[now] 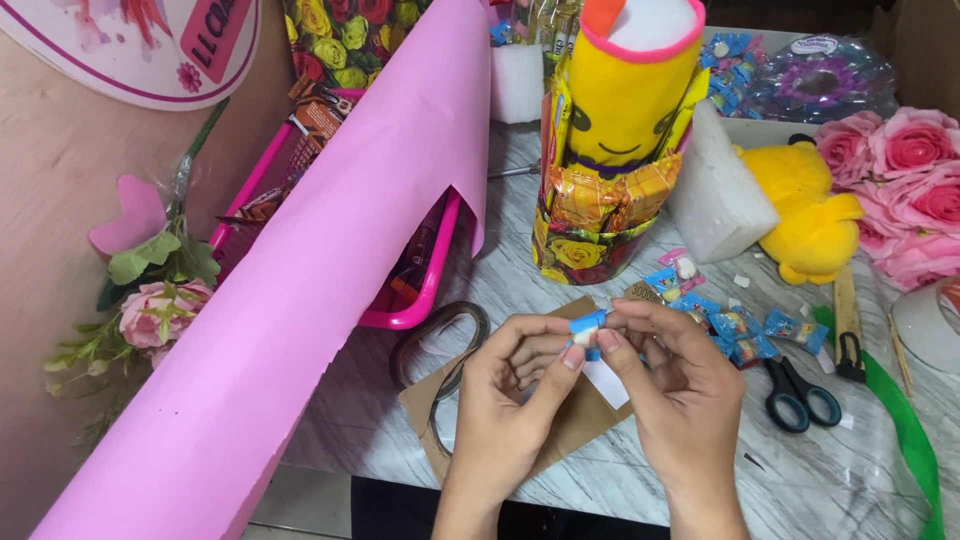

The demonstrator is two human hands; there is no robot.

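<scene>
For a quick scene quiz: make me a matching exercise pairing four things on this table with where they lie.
Things:
1. scissors
2. pink foam roll
3. small blue-wrapped candy
4. yellow plush toy

Places:
A. leaning across the table's left side
B. between the fingers of left hand and right hand
C. flat on the marble top, right of the hands
D. beside the pink roses, far right

Pairs: 1-C, 2-A, 3-B, 4-D
</scene>
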